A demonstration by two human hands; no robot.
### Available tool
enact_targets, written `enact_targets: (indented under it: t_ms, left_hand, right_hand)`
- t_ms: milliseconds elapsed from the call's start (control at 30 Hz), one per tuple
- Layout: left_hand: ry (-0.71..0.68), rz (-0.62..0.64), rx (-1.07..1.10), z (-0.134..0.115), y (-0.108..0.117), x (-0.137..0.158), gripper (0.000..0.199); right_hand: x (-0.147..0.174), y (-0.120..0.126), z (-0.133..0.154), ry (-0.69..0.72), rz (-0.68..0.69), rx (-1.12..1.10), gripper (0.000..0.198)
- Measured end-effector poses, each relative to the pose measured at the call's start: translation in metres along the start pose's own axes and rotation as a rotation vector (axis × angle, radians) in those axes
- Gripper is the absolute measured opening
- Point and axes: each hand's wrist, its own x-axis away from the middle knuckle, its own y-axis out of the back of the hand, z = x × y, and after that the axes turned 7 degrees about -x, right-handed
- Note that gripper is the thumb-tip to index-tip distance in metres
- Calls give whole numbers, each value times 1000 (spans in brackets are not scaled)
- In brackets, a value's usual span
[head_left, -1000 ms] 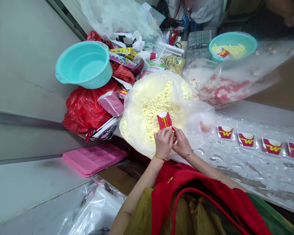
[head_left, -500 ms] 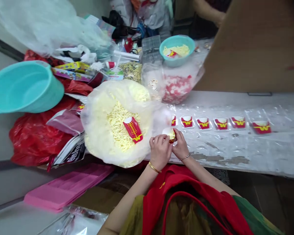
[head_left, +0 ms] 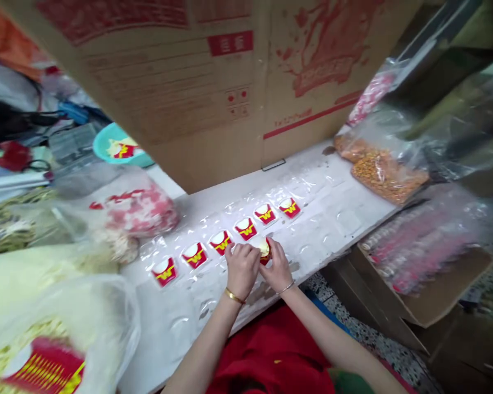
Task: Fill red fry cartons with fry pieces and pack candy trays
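Both hands meet over the white table's front part, around a small red fry carton (head_left: pixel 265 258) with pale yellow pieces at its top. My right hand (head_left: pixel 276 266) grips the carton's right side. My left hand (head_left: pixel 243 269) is closed at its left side, fingertips bent against the pale filling; they partly hide the carton. Just beyond lies a row of several flat red cartons with a yellow W, such as one (head_left: pixel 194 255) in clear plastic moulds. At lower left, an open bag (head_left: pixel 121 328) holds pale yellow sticks, with a larger red carton (head_left: pixel 45 365) lying on them.
A tall cardboard box (head_left: pixel 213 137) stands along the table's back. Left of it are a bag of pink and white pieces (head_left: pixel 139 210) and a turquoise bowl (head_left: pixel 107 137). Bags of orange bits (head_left: pixel 390 175) lie at right, above a carton of pink-filled plastic tubes (head_left: pixel 419 251).
The view has swung right, and both hands have moved rightward along the table with the small carton still between them. The big bag of yellow sticks now sits at lower left.
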Motion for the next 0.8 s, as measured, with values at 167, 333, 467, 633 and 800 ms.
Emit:
enact_targets:
  t_ms: [167,333,467,633,800]
  left_hand:
    - [-243,130,17,-75,-54,-100,23]
    - [-371,177,45,-110,-114,-186,17]
    - [-289,218,161,-101,-167,-259,20]
    - [-178,279,204,-83,-219,-317,23]
    - [-211,437,118,-77,-242,-321,26]
  right_hand:
    - [-54,74,-76,-25,-138,65,52]
    - [-122,118,-144,32,-167,151,49]
    - [-178,128,-186,4,-166,235,65]
    - [-204,124,-226,-292,-188,366,71]
    - [-204,109,-245,-322,-104,350,55]
